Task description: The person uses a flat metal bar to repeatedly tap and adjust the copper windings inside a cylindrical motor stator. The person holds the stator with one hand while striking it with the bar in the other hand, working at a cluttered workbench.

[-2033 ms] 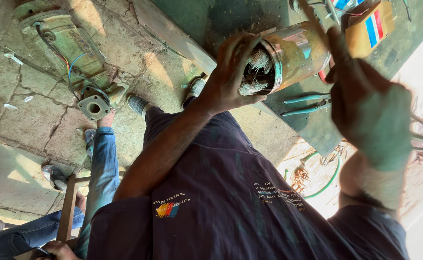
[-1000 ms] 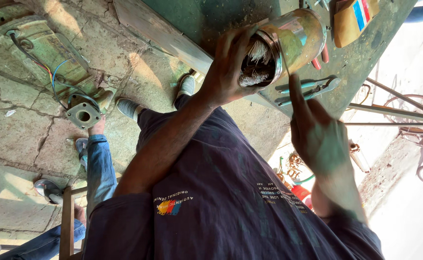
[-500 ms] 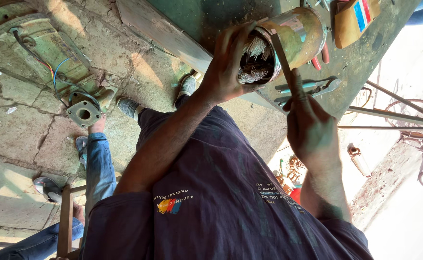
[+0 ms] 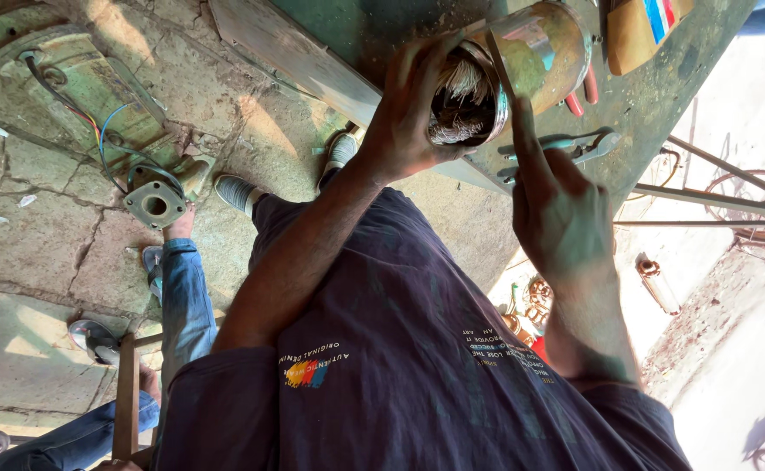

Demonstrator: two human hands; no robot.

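Metal rod [image 4: 497,71] now against stator [image 4: 522,65]

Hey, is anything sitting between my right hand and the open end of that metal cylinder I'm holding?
Nothing visible. The right hand holds a thin blade that already reaches the winding wires in the cylinder. The left hand grips the rim from the other side.

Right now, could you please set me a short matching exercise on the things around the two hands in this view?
Things:
1. left hand
2. right hand
3. grey-green pliers
4. green motor housing with coloured wires

States:
a. lies on the paved floor
b. grips the open end of the metal cylinder
c. holds a thin blade
d. rests on the green bench

Pairs: 1-b, 2-c, 3-d, 4-a
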